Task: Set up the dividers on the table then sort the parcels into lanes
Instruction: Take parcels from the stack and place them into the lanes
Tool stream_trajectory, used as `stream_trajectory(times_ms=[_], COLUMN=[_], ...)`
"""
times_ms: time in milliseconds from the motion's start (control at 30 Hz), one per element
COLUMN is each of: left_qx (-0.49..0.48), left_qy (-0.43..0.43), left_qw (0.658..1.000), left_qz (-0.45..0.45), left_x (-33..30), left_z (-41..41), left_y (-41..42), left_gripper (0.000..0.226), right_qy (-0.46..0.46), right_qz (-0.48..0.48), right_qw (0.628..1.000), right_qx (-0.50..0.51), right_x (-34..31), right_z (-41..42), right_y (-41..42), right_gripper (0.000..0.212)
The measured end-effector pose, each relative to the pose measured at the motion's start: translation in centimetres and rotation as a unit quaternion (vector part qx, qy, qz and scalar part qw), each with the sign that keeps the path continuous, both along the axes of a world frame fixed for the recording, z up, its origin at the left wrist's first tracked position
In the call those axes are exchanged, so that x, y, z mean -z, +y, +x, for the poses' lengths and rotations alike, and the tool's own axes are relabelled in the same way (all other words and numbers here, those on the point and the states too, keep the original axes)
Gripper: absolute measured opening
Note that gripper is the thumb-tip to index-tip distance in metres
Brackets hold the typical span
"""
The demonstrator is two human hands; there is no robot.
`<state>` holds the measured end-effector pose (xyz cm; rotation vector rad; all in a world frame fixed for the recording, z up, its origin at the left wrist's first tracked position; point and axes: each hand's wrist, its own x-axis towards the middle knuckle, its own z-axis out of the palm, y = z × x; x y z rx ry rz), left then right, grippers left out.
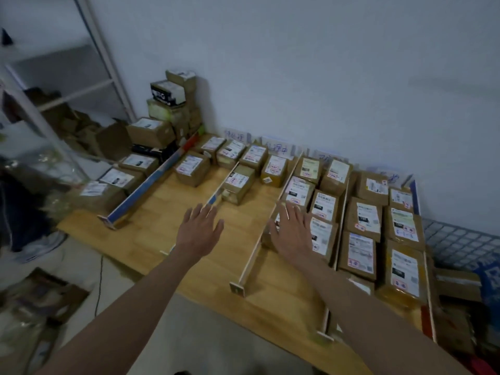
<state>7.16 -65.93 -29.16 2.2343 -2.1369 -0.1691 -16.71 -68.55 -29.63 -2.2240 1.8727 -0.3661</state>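
Observation:
A wooden table (pixel 189 261) carries several long upright dividers that split it into lanes. The leftmost divider (pixel 147 182) has a blue side; a cardboard one (pixel 263 234) runs down the middle. Brown labelled parcels fill the right lanes (pixel 362 217) and the far ends of the left lanes (pixel 192 169). My left hand (pixel 198 231) hovers with spread fingers over the bare wood, just short of a short divider (pixel 224 185). My right hand (pixel 293 231) reaches flat over a parcel (pixel 322 239) beside the middle divider. Neither hand holds anything.
More parcels are stacked off the table's left side (pixel 116 180) and in a pile at the wall corner (pixel 173 104). A white metal shelf (pixel 54 98) stands at the left. Handwritten lane cards (pixel 276 148) lean on the wall. A mesh panel (pixel 460 239) lies at the right.

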Motion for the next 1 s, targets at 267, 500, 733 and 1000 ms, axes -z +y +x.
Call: stream_trajectory(times_ms=[267,500,733,1000], left_qx=[-0.052,-0.05,-0.059,-0.091], left_qy=[0.004,-0.001,0.005,0.011], left_qw=[0.999,0.999,0.998,0.996], left_qz=[-0.01,-0.017,-0.027,0.013], left_x=[-0.6,-0.6,0.0,3.5], left_z=[13.8,25.1,33.3,41.7], left_y=[-0.6,-0.9,-2.6,-7.1], left_gripper=[0.058,0.054,0.049,0.052], right_qy=[0.004,-0.023,-0.019,-0.049], right_qz=[-0.021,-0.029,-0.034,-0.017], right_qw=[0.999,0.999,0.999,0.998], right_qx=[-0.025,-0.02,-0.034,-0.045], right_x=[-0.6,-0.7,-0.2,3.5], right_z=[13.9,25.3,33.7,43.2], right_y=[-2.7,-3.8,-6.0,-11.1], right_gripper=[0.052,0.051,0.048,0.048])
